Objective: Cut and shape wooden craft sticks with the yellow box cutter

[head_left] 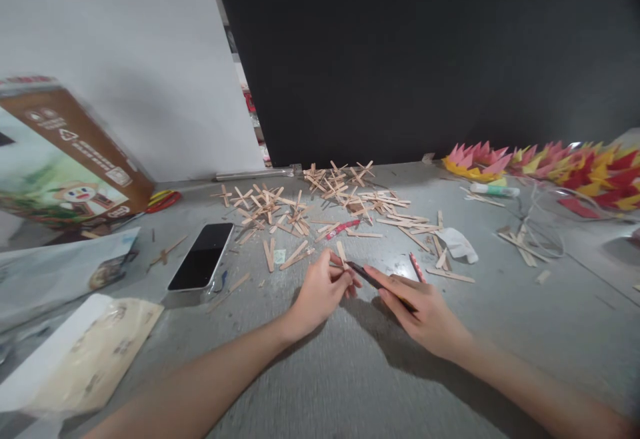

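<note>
Near the middle of the table, my left hand [320,287] pinches a wooden craft stick [341,252] between its fingertips, the stick pointing up and away. My right hand [423,309] is closed around a slim dark utility knife [367,276]. The knife's front end meets the lower part of the craft stick beside my left fingertips; its blade is too small to make out. Just beyond both hands lie many loose craft sticks [363,234], some joined into crosses [265,204]. A red patterned pencil-like rod [416,268] rests behind my right hand.
A phone [201,257] lies left, near a printed box [75,159] and a cream packet [103,352]. To the right are a crumpled tissue [459,246], a glue stick [495,190], a white cable [535,216] and folded-paper shapes [477,161]. A black panel [425,59] stands behind.
</note>
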Motion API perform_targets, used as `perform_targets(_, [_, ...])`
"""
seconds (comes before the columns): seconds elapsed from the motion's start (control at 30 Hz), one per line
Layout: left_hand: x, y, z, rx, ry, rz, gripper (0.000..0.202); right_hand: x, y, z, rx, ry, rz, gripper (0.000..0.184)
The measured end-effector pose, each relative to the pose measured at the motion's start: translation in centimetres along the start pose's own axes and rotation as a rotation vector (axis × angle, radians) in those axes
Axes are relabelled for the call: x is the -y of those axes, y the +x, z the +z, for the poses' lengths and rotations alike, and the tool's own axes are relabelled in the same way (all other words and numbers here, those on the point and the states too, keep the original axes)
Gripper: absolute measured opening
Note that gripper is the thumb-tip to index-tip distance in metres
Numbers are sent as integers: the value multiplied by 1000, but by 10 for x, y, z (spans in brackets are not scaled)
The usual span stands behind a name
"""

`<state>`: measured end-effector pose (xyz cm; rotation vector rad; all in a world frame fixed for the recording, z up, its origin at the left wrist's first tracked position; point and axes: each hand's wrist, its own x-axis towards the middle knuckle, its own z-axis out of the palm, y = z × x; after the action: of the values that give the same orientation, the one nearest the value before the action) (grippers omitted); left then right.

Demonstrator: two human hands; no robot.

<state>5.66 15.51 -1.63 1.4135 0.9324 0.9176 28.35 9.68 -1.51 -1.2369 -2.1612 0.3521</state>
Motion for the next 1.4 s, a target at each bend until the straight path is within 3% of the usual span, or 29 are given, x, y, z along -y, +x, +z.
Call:
perform_targets(0.37, [8, 0, -1, -80, 104, -15, 27, 11, -3, 4, -15, 44, 38, 54])
perform_targets(0.63, [6, -1, -1, -55, 102, -2, 28, 19, -3, 3, 21, 200, 177, 50])
perform_targets(0.97, [3, 1, -2, -28, 68, -17, 28, 27, 1, 1, 152, 818, 615, 59])
perform_targets(1.23, [4, 1, -2, -35, 57, 4, 32, 26, 5, 0, 158, 1149, 746, 65])
perform_targets(1.4, [5, 1, 0, -37, 26, 4, 35, 27, 12, -6, 88, 1404, 870, 58])
